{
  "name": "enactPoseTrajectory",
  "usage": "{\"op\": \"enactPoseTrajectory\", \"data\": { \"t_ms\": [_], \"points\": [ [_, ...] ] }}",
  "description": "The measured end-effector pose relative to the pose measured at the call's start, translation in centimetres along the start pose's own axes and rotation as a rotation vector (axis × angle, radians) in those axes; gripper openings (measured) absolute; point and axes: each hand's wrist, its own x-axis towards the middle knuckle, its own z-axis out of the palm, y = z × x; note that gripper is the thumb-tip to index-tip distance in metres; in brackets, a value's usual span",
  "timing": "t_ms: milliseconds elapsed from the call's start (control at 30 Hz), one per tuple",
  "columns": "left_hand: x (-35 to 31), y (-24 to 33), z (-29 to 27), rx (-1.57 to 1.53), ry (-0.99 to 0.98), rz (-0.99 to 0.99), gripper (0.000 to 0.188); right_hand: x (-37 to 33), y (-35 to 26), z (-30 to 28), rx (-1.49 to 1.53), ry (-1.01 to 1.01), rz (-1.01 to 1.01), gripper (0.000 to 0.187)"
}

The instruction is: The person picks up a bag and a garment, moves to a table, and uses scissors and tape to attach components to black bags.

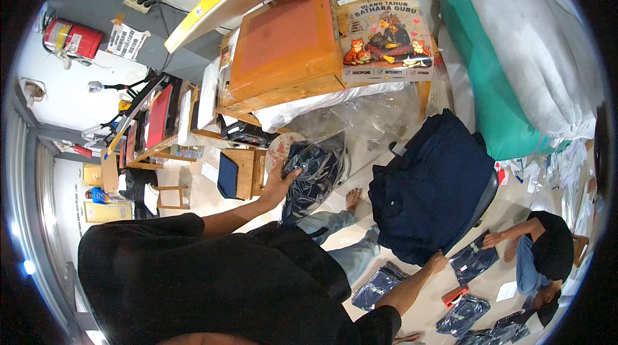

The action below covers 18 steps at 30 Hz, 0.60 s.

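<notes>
I see a bagged shirt (315, 174), dark with a pale pattern, in a clear plastic bag. It is held up in the air in front of me, just above my knees. My left hand (278, 185) has hold of it at its left edge. The thumb lies on the front of the bag and the fingers curl round behind it, so that grip is closed on the bag.

My right hand (438, 261) reaches down to the right. Its fingertips touch the bottom edge of a pile of dark blue cloth (431, 193) that lies over a chair. I cannot tell if that grip is closed on the cloth or only touching it.

On the floor (425, 309) near the right hand lie more flat dark bags (380, 284). Another person (544, 251) sits low on the floor at the right, with a hand on one of those bags.

Behind the shirt stands a wooden worktop (286, 42) with an orange top. A bright poster (385, 39) lies beside it. Big green and white sacks (508, 81) lean on the right. A red fire extinguisher (72, 38) hangs on the wall far to the left.
</notes>
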Motion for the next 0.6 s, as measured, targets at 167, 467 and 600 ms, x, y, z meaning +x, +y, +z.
{"op": "enactPoseTrajectory", "data": {
  "t_ms": [167,467,600],
  "points": [
    [-0.4,3.0,0.8,0.055,-0.003,-0.017,0.042,0.1,-2.3,-2.2,0.541,-0.263,-0.2,0.057],
    [0.2,2.2,-1.4,-0.022,0.119,-0.005,0.045,-25.1,-24.2,-22.2,0.647,-1.028,-1.071,0.034],
    [1.5,1.1,-3.5,0.093,0.17,0.013,0.044,-27.8,-24.7,-28.5,0.717,-1.328,-1.159,0.03]
  ]
}}
